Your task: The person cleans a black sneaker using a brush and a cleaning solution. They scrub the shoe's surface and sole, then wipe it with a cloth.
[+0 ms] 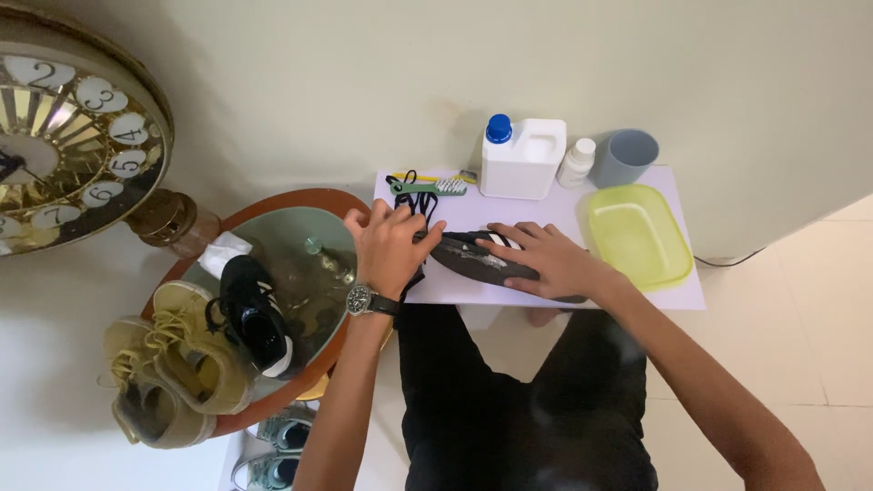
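A black shoe [473,257] with white stripes lies sole-up on a small white table [673,295]. My right hand [546,257] presses flat on its sole and holds it down. At the shoe's toe end my left hand [393,244], with a wristwatch on the wrist, has its fingers curled around black laces [411,202] that trail toward the wall. A green-handled brush [427,187] lies just beyond the laces.
A white jug with a blue cap [522,156], a small white bottle [576,163], a grey-blue cup [627,156] and a yellow-green tub [637,235] stand on the table. Left: a round glass table [291,227] with a black shoe [253,314], tan shoes [173,364] and a large clock [64,127].
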